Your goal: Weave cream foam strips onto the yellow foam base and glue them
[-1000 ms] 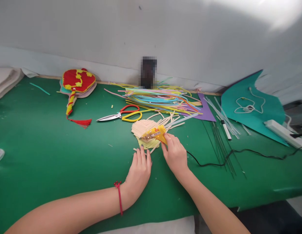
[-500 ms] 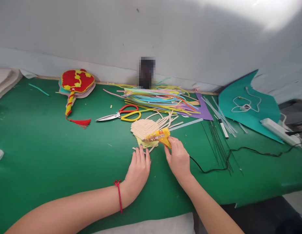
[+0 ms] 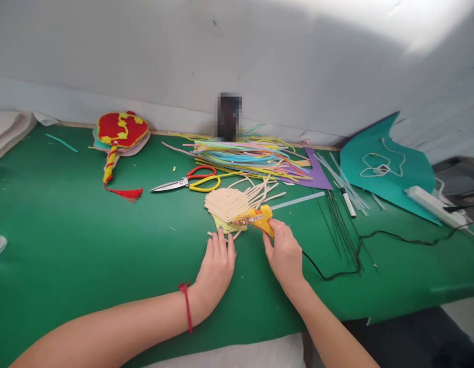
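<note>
Yellow glue gun (image 3: pixel 262 219) w/ clear stick out back, gripped in R hand (image 3: pixel 286 254), nozzle twd L. Cream-strip piece (image 3: pixel 224 202) flat, just beyond L hand (image 3: pixel 216 268); chevron rows, loose ends fanned R, pale-yellow base (image 3: pixel 222 226) partly exposed.

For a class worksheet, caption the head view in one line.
The right hand holds a yellow glue gun at cream strips on a yellow base, the left hand at its near edge.

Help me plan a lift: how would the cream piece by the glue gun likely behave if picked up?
The cream piece would probably feel light, being built from thin strips. Its loose ends, some curved, would likely flop. The closely laid middle may hold together.
</note>
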Demonstrator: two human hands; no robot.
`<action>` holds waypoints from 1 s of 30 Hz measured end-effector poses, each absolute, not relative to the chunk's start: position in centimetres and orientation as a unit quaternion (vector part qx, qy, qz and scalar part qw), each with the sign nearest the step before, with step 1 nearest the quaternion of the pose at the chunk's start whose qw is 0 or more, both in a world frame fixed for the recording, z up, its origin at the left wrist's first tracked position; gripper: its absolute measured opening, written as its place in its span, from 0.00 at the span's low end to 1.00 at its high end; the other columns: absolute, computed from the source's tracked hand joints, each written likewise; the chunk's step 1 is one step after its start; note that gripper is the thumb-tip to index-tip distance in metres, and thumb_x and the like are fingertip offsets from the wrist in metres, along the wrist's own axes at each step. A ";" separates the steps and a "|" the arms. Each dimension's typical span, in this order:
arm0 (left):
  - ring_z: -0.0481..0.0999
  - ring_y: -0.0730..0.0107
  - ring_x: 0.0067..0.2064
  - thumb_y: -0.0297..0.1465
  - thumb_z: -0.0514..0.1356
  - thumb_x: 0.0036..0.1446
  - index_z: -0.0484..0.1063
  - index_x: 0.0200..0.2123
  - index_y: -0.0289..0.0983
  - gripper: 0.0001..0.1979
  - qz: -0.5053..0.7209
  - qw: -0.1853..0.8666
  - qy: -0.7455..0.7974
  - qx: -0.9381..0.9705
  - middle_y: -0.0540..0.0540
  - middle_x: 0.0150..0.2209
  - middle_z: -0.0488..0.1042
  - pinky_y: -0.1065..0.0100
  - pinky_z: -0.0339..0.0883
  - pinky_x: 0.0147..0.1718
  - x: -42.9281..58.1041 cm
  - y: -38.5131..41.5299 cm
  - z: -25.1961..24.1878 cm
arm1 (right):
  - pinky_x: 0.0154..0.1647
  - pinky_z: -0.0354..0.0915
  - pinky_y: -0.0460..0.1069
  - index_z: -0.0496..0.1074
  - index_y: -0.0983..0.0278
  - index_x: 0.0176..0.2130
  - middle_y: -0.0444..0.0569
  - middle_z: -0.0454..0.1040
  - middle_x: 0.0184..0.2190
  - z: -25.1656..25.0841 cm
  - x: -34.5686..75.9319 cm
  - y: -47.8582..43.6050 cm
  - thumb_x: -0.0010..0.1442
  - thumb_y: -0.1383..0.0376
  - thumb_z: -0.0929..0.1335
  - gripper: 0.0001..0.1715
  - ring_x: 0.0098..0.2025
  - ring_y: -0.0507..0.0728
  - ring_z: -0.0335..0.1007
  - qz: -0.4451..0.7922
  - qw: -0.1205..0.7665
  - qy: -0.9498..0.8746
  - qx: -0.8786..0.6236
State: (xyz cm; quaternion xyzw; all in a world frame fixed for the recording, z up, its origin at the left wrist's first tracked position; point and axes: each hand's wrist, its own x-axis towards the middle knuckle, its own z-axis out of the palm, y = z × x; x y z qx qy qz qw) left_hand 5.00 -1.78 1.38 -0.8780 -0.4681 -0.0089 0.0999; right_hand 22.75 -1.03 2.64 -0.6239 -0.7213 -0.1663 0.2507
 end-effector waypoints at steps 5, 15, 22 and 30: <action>0.71 0.43 0.54 0.25 0.55 0.60 0.67 0.55 0.25 0.20 -0.013 0.135 -0.453 -0.881 0.23 0.56 0.67 0.52 0.66 0.50 4.7 -1.6 1.7 | 0.39 0.68 0.53 0.63 0.64 0.49 0.54 0.74 0.42 2.2 23.3 -1.1 0.64 0.66 0.61 0.13 0.43 0.60 0.71 -0.114 0.273 -0.704 -0.645; 0.74 0.60 0.36 0.18 0.52 0.57 0.71 0.35 0.32 0.09 -0.109 0.169 -0.373 -0.906 0.41 0.35 0.74 0.62 0.66 0.34 4.1 0.8 3.2 | 0.37 0.65 0.52 0.66 0.64 0.45 0.53 0.72 0.40 2.3 29.9 -0.3 0.48 0.44 0.70 0.34 0.36 0.59 0.69 0.040 0.346 -0.493 -0.798; 0.66 0.66 0.27 0.18 0.49 0.60 0.65 0.29 0.36 0.11 -0.181 0.200 -0.313 -0.911 0.48 0.27 0.66 0.65 0.58 0.28 3.0 2.7 4.4 | 0.38 0.64 0.53 0.67 0.64 0.45 0.53 0.73 0.41 1.7 35.2 0.9 0.44 0.43 0.70 0.37 0.38 0.60 0.69 0.052 0.336 -0.429 -0.837; 0.67 0.65 0.30 0.18 0.52 0.59 0.67 0.34 0.34 0.08 -0.162 0.169 -0.342 -0.910 0.47 0.29 0.69 0.64 0.59 0.32 2.6 4.2 3.7 | 0.44 0.64 0.57 0.68 0.68 0.45 0.59 0.71 0.42 0.2 38.1 2.4 0.50 0.41 0.66 0.37 0.45 0.65 0.68 -0.001 0.220 -0.491 -0.843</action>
